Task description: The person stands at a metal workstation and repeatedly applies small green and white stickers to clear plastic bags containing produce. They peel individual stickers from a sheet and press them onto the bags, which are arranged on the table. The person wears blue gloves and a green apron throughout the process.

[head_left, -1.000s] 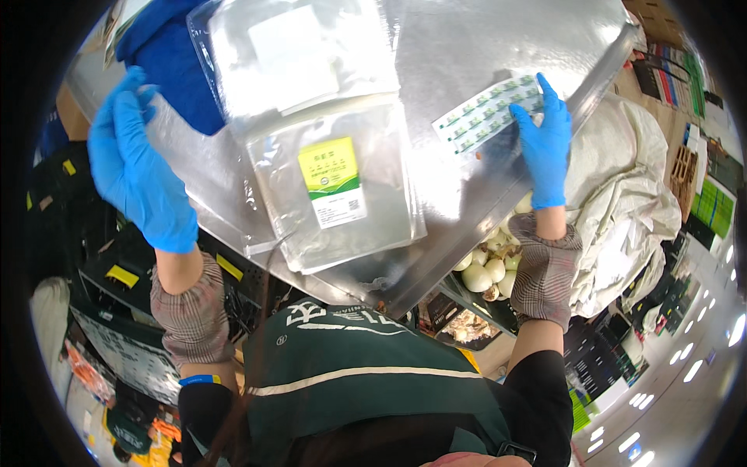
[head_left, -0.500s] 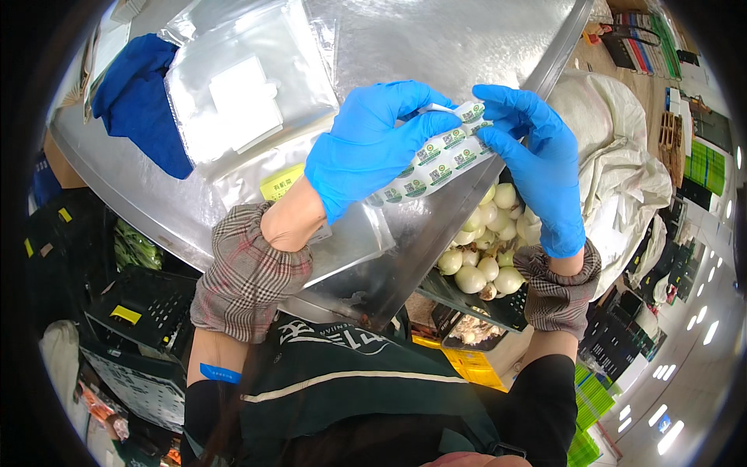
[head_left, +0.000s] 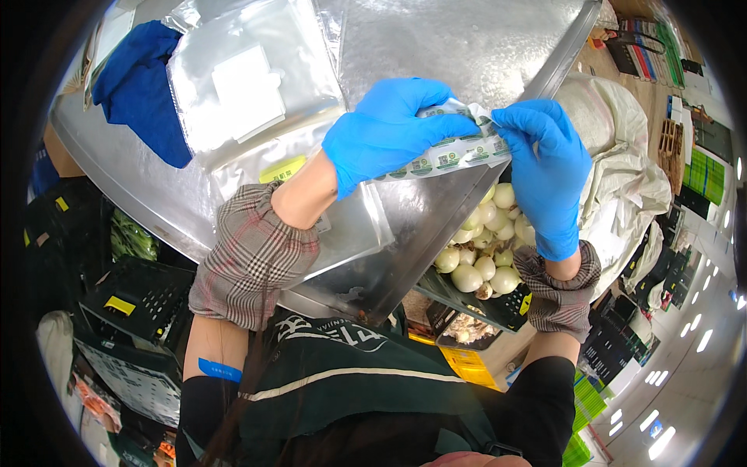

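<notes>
A strip of white stickers (head_left: 447,160) with green print and small square codes is stretched between my hands over the metal table's edge. My left hand (head_left: 389,136), in a blue glove, is closed on the strip with thumb and fingers pinching it. At the strip's right end, my right hand (head_left: 548,167), also gloved in blue, has its thumb and forefinger pressed together on the edge. Whether a single sticker is between those fingertips is too small to tell. Below the right hand sit peeled white onions (head_left: 482,268) in a dark crate, partly hidden by the table and my wrist.
Clear plastic bags (head_left: 307,74) lie on the metal table (head_left: 436,47), with white cards (head_left: 247,93) on top. A blue cloth (head_left: 144,86) is at the table's left. A white woven sack (head_left: 622,179) stands at right. Black crates (head_left: 140,296) stand at lower left.
My right hand's fingers have closed to a pinch at the strip's end. My left hand has shifted slightly right, and the strip is tilted more level.
</notes>
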